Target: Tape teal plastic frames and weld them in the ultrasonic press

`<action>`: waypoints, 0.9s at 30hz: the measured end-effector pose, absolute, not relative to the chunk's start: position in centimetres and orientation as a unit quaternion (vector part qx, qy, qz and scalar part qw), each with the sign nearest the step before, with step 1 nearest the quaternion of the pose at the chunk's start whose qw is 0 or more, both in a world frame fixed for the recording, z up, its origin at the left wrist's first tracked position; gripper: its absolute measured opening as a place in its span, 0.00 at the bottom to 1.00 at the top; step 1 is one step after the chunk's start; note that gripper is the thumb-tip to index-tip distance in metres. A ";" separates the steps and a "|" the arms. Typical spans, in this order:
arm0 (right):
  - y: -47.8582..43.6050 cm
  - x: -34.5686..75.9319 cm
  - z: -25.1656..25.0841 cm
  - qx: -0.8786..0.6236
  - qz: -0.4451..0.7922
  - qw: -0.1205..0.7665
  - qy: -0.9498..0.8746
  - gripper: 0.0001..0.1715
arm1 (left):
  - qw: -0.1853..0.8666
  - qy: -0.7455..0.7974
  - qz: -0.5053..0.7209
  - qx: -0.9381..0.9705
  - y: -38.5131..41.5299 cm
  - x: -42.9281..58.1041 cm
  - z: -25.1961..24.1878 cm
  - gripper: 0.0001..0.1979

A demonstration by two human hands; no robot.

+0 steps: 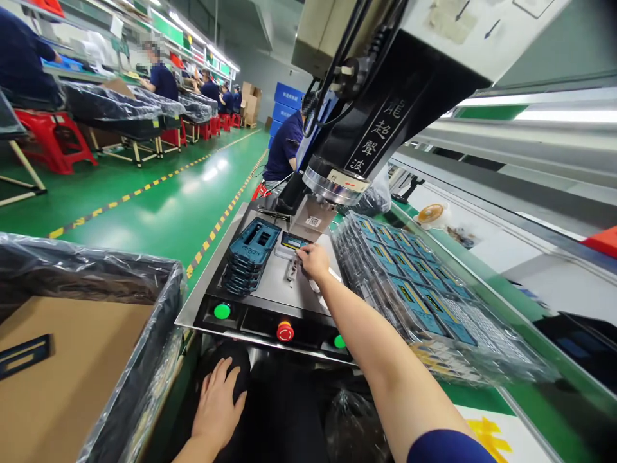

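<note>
My right hand [315, 260] reaches to the machine bed, its fingers pinched at the near right edge of a dark blue plastic panel [292, 241]. That panel sits in a pale fixture [284, 253] under the metal horn [311, 218] of an ultrasonic welding machine [366, 128]. The fingertips partly cover the panel's edge. Resting on my dark-clothed knee, my left hand [219, 399] is open with its fingers spread, holding nothing. Left of the fixture stands a stack of similar dark blue plastic panels [250, 254].
Clear trays [409, 270] of panels are stacked on the right. Green buttons [222, 311] and a red emergency stop [285, 331] line the machine's front. At left, a plastic-lined bin [164, 302] holds cardboard and one panel [24, 357]. A co-worker [285, 148] sits behind the machine.
</note>
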State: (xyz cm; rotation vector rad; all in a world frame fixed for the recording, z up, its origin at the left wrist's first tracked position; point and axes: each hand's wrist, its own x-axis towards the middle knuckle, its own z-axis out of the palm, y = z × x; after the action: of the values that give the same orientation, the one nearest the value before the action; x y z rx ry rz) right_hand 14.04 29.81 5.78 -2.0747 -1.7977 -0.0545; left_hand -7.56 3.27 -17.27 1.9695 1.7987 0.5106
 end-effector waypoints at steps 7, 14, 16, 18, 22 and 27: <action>29.1 14.1 5.8 -0.690 -0.053 0.219 -0.688 0.16 | 0.211 0.648 0.190 0.707 3.0 -7.7 -17.6 0.22; 23.7 13.4 7.4 -0.592 -0.056 0.247 -0.765 0.13 | 0.219 0.640 0.227 0.700 2.4 -8.4 -18.3 0.22; 20.1 13.4 7.6 -0.538 -0.053 0.281 -0.793 0.13 | 0.248 0.632 0.248 0.691 2.2 -9.0 -18.3 0.23; 15.9 13.5 7.7 -0.497 -0.031 0.320 -0.806 0.12 | 0.299 0.633 0.268 0.662 1.9 -9.7 -17.4 0.23; 7.8 14.2 7.4 -0.498 0.138 0.301 -0.802 0.10 | 0.377 0.651 0.320 0.576 1.4 -10.3 -12.9 0.29; 2.4 15.6 4.7 -0.578 0.402 0.142 -0.696 0.12 | 0.457 0.524 0.391 0.603 1.2 -8.0 -6.0 0.34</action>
State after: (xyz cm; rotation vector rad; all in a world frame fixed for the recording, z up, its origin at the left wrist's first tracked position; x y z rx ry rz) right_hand 15.56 2.42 4.73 -1.6688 -2.0074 1.1587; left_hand -8.05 1.20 -6.01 1.4866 1.2923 0.9645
